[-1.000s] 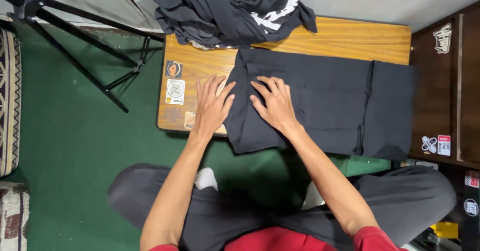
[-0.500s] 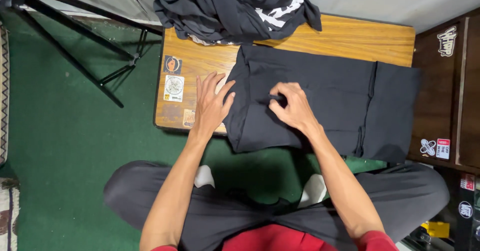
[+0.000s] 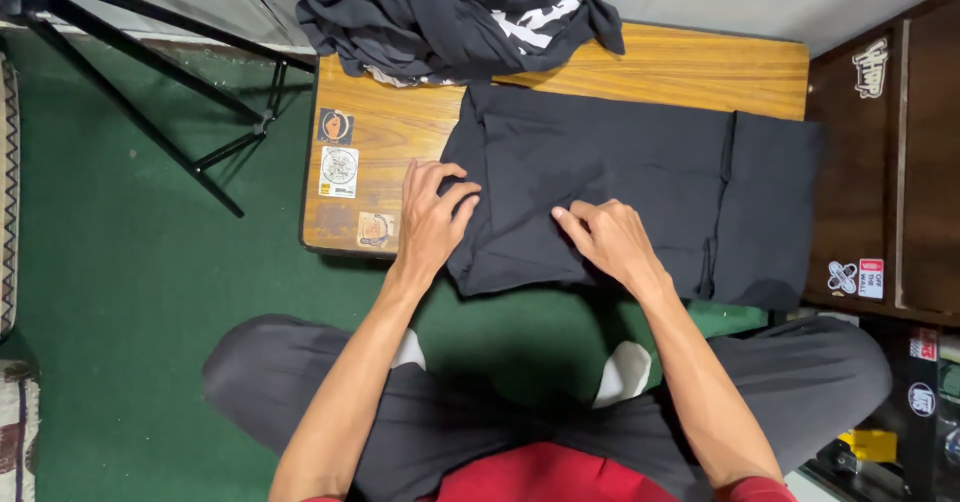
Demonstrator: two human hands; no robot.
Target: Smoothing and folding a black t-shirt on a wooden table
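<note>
— Lying flat across the wooden desk (image 3: 660, 72) is a dark garment (image 3: 600, 182), folded into a long rectangle; its near and right edges hang past the desk.
— Room around it?
— Bare wood to its left, heaped dark clothes (image 3: 450, 12) behind.
— Hands?
— Left hand (image 3: 432, 224) rests open at the garment's left edge. Right hand (image 3: 612, 242), its grip pinching cloth, sits mid-garment.

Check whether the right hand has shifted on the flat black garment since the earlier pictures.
Yes: the right hand slid rightward across the flat black garment, away from the stickers on the wooden table.

Matt black cloth garment (image 3: 620, 182) lies on glossy, smooth wooden table (image 3: 690, 67).
</note>
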